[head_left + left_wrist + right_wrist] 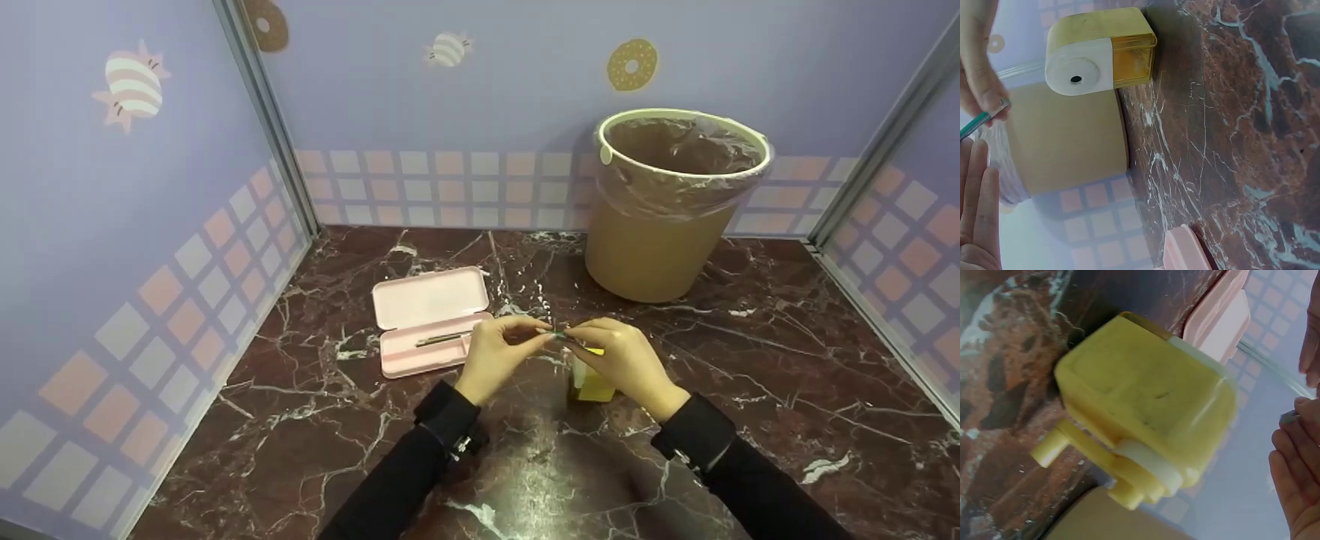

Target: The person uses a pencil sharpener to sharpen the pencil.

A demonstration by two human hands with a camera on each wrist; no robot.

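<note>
In the head view, my left hand (495, 356) and right hand (626, 360) meet above the table, fingertips nearly together, both pinching a thin green pencil (556, 334). The left wrist view shows the pencil (983, 119) slanting between the hands, its greyish end by the right fingertips. Most of its length is hidden by fingers. Just below my right hand stands a yellow desk pencil sharpener (595, 384), partly covered by that hand. Its white front with a dark hole (1076, 79) faces the left wrist camera; a yellow crank handle (1086, 444) shows in the right wrist view.
A pink pencil case (431, 292) lies open left of the hands, with thin dark sticks (442, 339) in its lower half. Behind to the right stands a tan waste bin (649, 247) lined with clear plastic. Patterned panels (450, 187) enclose the marbled table.
</note>
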